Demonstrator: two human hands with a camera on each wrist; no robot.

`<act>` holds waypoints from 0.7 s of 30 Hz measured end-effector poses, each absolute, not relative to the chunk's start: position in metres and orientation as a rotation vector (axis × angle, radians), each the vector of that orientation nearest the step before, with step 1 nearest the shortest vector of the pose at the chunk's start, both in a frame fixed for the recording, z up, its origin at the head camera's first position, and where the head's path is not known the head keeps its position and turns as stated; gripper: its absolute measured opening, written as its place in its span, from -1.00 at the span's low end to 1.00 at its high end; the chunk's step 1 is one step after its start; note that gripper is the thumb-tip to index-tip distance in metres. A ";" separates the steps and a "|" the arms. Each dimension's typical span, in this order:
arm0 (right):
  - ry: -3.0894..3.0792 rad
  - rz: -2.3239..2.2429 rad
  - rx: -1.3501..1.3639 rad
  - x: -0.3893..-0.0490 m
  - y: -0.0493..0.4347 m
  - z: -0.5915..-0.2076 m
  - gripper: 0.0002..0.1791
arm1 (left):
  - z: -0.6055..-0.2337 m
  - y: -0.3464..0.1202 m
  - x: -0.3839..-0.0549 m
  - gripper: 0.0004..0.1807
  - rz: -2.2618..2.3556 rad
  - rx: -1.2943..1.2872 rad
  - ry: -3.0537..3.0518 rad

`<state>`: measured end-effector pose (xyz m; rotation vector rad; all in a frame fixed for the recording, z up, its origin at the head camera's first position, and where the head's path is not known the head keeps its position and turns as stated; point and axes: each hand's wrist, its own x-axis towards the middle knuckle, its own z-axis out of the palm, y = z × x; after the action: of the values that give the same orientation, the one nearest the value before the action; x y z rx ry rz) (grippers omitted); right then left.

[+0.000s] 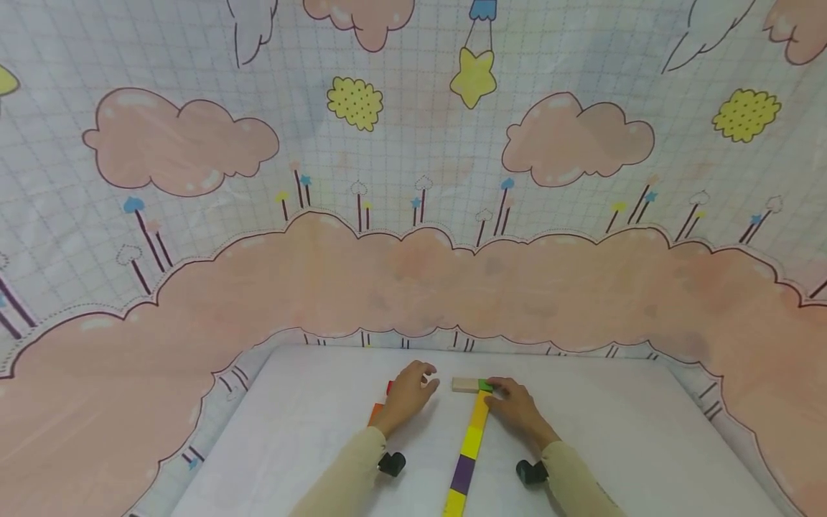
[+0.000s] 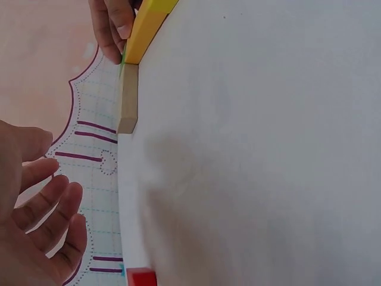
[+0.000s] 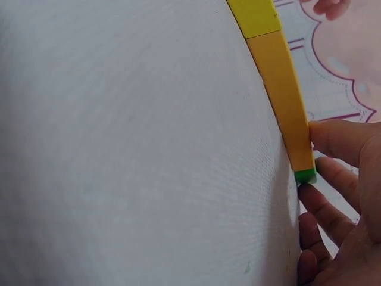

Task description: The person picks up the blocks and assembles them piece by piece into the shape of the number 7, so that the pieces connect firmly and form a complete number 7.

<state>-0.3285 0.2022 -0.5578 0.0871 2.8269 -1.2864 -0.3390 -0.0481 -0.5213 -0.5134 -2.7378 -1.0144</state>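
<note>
My right hand [image 1: 517, 409] rests at the far end of a line of blocks. Its thumb touches the side of an orange-yellow block [image 3: 286, 101]. The other fingertips lie against the end of a green block [image 3: 305, 176], part of which they cover. A plain wooden block [image 1: 465, 384] lies beside the green one, crosswise to the line. My left hand [image 1: 408, 395] hovers to the left of that wooden block, fingers loosely curved and holding nothing. Behind and below it, a red block [image 2: 143, 277] and an orange block [image 1: 376, 413] are partly hidden.
Toward me the line continues with yellow [image 1: 472, 441], purple [image 1: 462, 474] and another yellow block [image 1: 455, 502]. The white table [image 1: 646, 431] ends at a patterned backdrop [image 1: 491, 287]. Dark wrist pieces [image 1: 392, 464] show below both hands.
</note>
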 end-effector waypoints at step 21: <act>2.862 -1.256 0.064 -0.326 0.202 -0.556 -0.57 | -0.514 -0.083 -0.331 -0.75 -0.949 -0.521 -2.673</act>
<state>-0.3261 0.2019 -0.5557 0.0643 2.8615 -1.2561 -0.3307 -0.0833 -0.5144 -0.5214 -2.6734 -0.9486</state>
